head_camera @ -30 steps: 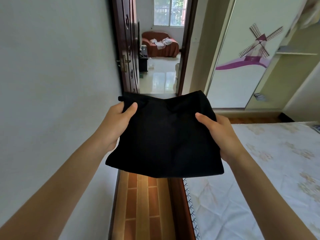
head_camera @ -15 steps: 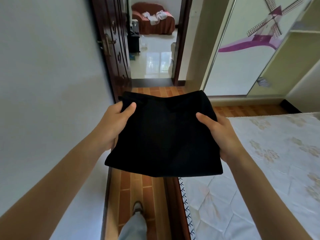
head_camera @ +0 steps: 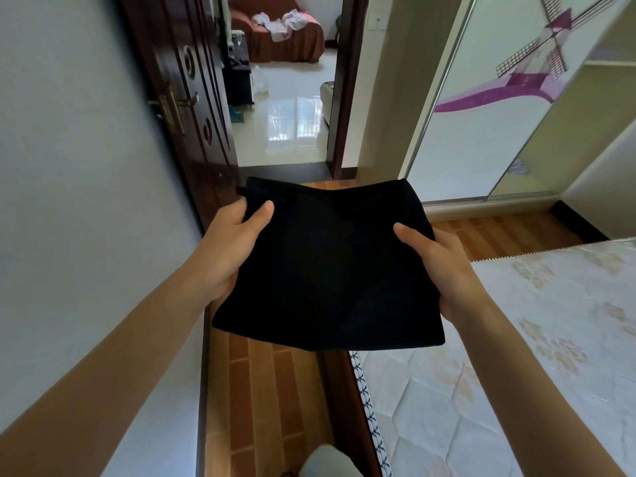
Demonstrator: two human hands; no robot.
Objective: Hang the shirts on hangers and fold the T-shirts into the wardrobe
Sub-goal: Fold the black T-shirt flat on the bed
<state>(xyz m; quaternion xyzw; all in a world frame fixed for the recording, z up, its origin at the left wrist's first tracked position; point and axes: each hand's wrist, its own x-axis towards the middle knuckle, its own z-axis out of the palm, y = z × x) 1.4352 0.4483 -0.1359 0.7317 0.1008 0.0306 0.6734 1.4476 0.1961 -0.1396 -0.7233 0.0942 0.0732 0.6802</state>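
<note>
**Clerk:** Item one?

**Cataloguer:** Folded black T-shirt (head_camera: 327, 266), a flat rectangular bundle held level in the air in front of the person, above the wooden floor (head_camera: 275, 390) and the left edge of the bed (head_camera: 516, 356). It touches neither.

**Clerk:** How is it carried?

**Cataloguer:** By both hands, one at each side. Left hand (head_camera: 230, 246) grips the left edge, thumb laid on top of the cloth, fingers out of sight beneath. Right hand (head_camera: 444, 266) grips the right edge the same way: thumb on top, pointing inward, fingers under the fold. Both forearms are bare and reach in from the bottom corners.

**Clerk:** The wardrobe?

**Cataloguer:** Wardrobe (head_camera: 585, 115), upper right, well apart from the T-shirt. Its sliding door (head_camera: 481, 108) bears a purple windmill picture; to the right of the door an open pale-green compartment shows a shelf near the top. One small patterned object lies low inside; what it is cannot be told.

**Clerk:** Surroundings?

**Cataloguer:** Pale wall (head_camera: 69, 166) on the left. Dark wooden door (head_camera: 192, 108), open, with a brass handle. Through the doorway, a shiny tiled floor and a reddish-brown sofa (head_camera: 278, 36) with light-coloured clothes lying on it. The bed carries a pale quilted floral cover. At the bottom edge, a grey trouser leg (head_camera: 323, 463) over the floor.
</note>
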